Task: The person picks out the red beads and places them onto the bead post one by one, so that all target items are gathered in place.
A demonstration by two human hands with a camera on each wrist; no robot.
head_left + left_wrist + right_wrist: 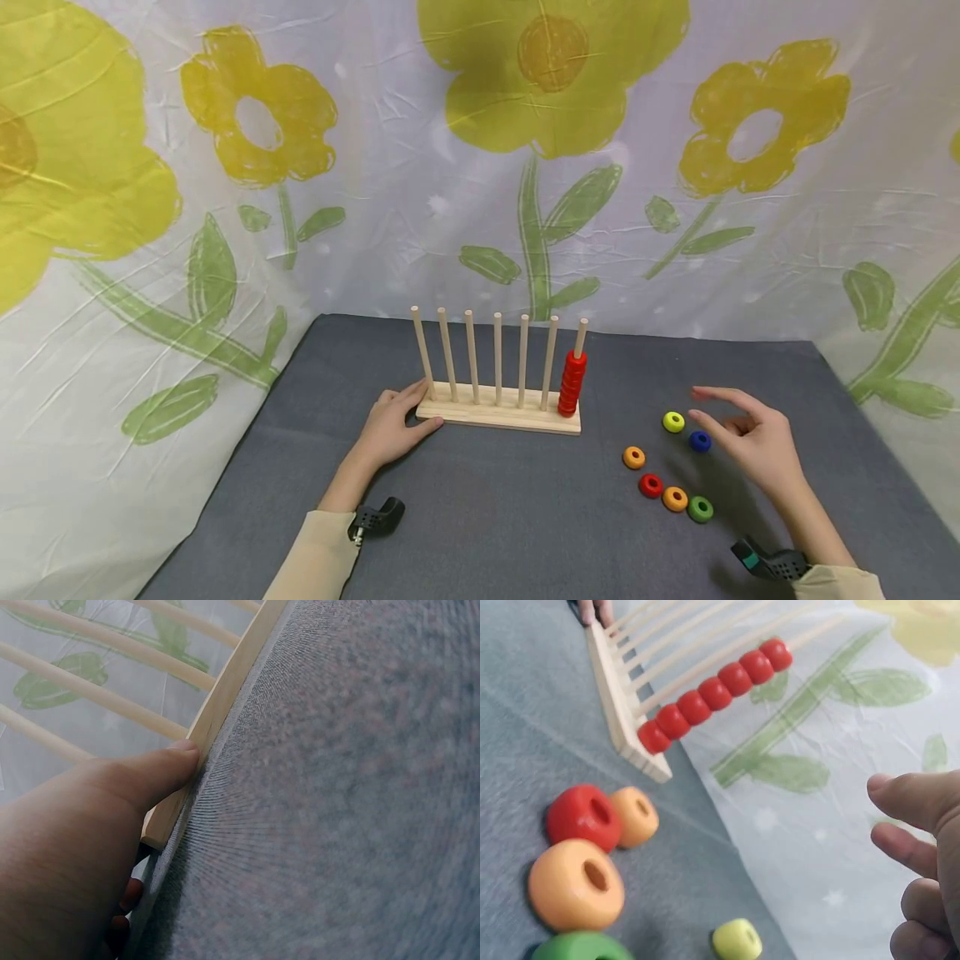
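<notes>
A wooden peg rack (498, 417) stands on the table, with several upright pegs in a row. On its rightmost peg is a stack of red beads (572, 383). My left hand (393, 423) grips the left end of the base, thumb along the front edge; its other fingers are partly hidden. Above the table at right hovers my right hand (757, 437), thumb and index finger apart, nothing between them. Nearest to it are a blue bead (700, 442) and a yellow bead (672, 422). The right wrist view shows the yellow bead (737, 940) below that hand.
Left of the right hand lie loose beads: an orange bead (633, 457), a red bead (651, 485), another orange bead (675, 499) and a green bead (701, 509). Dark grey cloth (510, 517) covers the table. A flower-printed curtain (390, 233) hangs behind.
</notes>
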